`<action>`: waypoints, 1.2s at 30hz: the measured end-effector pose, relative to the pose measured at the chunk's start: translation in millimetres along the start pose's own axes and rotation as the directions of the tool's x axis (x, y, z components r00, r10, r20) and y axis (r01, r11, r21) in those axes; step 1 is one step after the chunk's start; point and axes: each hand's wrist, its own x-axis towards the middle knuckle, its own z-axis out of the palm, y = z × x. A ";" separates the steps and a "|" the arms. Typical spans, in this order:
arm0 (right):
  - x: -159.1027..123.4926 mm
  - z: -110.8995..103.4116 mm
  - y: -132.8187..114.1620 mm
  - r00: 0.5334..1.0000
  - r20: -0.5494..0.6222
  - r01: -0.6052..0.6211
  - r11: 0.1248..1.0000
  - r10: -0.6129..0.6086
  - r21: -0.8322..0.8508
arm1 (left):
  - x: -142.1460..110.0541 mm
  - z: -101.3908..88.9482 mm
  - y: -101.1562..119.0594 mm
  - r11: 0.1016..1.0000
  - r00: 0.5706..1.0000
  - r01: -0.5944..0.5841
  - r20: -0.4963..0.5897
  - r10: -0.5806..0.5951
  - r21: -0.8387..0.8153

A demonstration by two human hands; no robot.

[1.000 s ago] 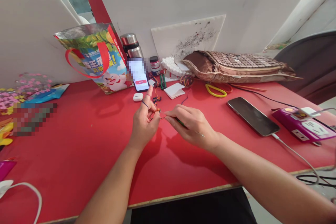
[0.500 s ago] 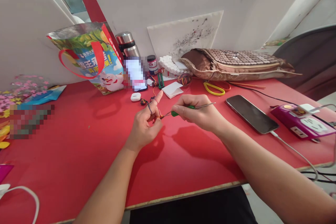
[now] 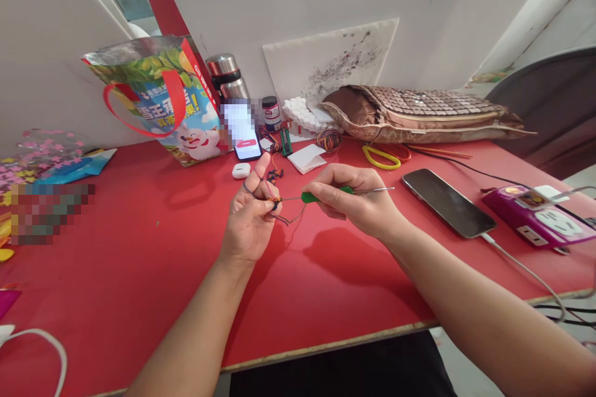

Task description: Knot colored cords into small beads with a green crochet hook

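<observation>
Red tabletop (image 3: 130, 260) is extending under person's forearms (image 3: 205, 310). Left hand (image 3: 249, 229) is pinching multicoloured knotwork (image 3: 276, 203) between thumb and fingers, dark thread (image 3: 248, 189) looping around raised finger. Right hand (image 3: 349, 201) is holding green-handled metal tool (image 3: 308, 197) in narrow grip, tip reaching knotwork, opposite shaft projecting past knuckles. Loose thread (image 3: 282, 220) is sagging between hands. Beyond, white case (image 3: 241, 170) is lying before lit phone (image 3: 249, 147); folded paper (image 3: 306, 159) is lying before yarn ball (image 3: 329, 140). Farther back, steel flask (image 3: 229, 77) is standing beside printed bag (image 3: 162, 105).

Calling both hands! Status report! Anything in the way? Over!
Left hand pinching multicolored yarn piece. Right hand gripping green-handled tool, aimed at it. Loose strand sagging between hands.
</observation>
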 end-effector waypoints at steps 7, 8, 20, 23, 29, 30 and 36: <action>1.0 1.0 -0.2 0.997 0.021 -0.070 0.988 0.068 0.139 | -1.7 -0.6 1.8 0.994 0.999 0.050 0.023 -0.049 -0.092; 1.8 0.4 0.2 0.993 0.029 -0.116 0.976 0.113 0.186 | -2.0 -0.3 2.1 0.995 0.999 0.038 0.028 -0.036 -0.087; 9.1 -5.4 18.3 0.918 0.143 -0.387 0.762 0.370 0.520 | -0.2 -2.7 -0.4 0.996 0.986 -0.063 0.153 0.072 -0.061; 6.7 -2.9 19.9 0.929 0.132 -0.362 0.777 0.346 0.515 | 0.5 -2.9 -4.7 0.997 0.985 -0.073 0.157 0.074 -0.007; 4.3 3.7 19.2 0.939 0.121 -0.332 0.765 0.320 0.551 | -4.8 4.4 -13.1 0.998 0.992 -0.068 0.110 0.068 -0.002; 4.8 3.9 19.5 0.940 0.113 -0.327 0.764 0.321 0.557 | -5.6 5.6 -13.2 0.998 0.993 -0.067 0.101 0.067 0.003; 7.2 2.6 25.1 0.930 0.098 -0.346 0.752 0.355 0.561 | -4.5 7.1 -9.9 0.994 0.996 -0.092 0.017 0.091 0.063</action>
